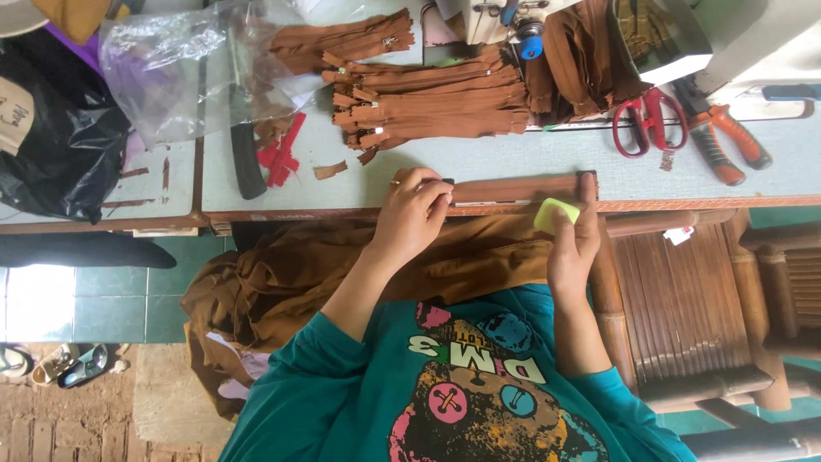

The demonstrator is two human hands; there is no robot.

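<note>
A long brown zipper strip (517, 189) lies flat along the near edge of the pale table (479, 162). My left hand (412, 212), with a ring on one finger, presses down on the strip's left end. My right hand (571, 238) holds a small yellow-green block (555, 214) in its fingers, and its forefinger reaches up to the strip's right end. Brown fabric (282, 282) is bunched on my lap below the table edge.
A pile of brown zippers (428, 103) lies behind the strip. Red-handled scissors (646, 124) and orange-handled pliers (727, 141) are at the right, by a sewing machine (513, 17). A clear plastic bag (184, 68), red scraps (282, 154) and a black bag (60, 137) are left. A bamboo chair (684, 308) stands right.
</note>
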